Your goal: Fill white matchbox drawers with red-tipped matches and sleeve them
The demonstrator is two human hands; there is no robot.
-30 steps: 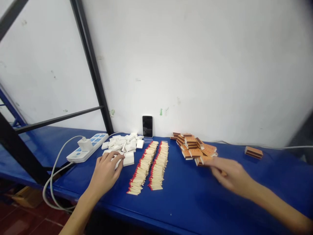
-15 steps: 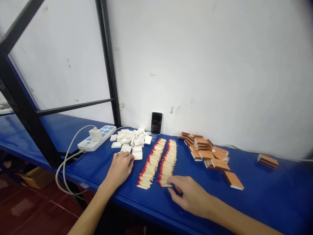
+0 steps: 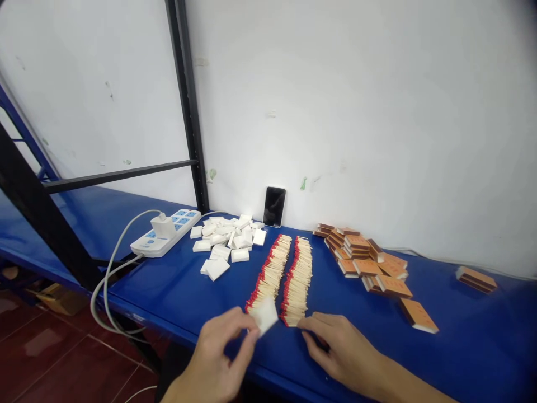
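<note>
My left hand (image 3: 224, 350) pinches a small white matchbox tray (image 3: 267, 315) between thumb and fingers. The tray is raised over the near end of the left row of matches (image 3: 273, 268), hiding part of it. At the near end of the right row of matches (image 3: 298, 274), my right hand (image 3: 333, 347) rests with bent fingers, thumb and forefinger slightly apart. Its fingertips touch or almost touch the stick ends, and no match shows between them. Both rows have their red heads to the left. More white trays (image 3: 226, 232) lie heaped at the back left.
Orange matchbox sleeves (image 3: 364, 260) are piled on the right, with one sleeve (image 3: 418, 315) nearer and another (image 3: 476, 279) farther right. A phone (image 3: 274, 206) leans against the wall. A power strip (image 3: 165, 238) with white cables lies left, beside a black metal post (image 3: 191, 106).
My left hand has come from the white tray heap toward the matches, now carrying a tray. My right hand stays by the right row. The view has shifted slightly.
</note>
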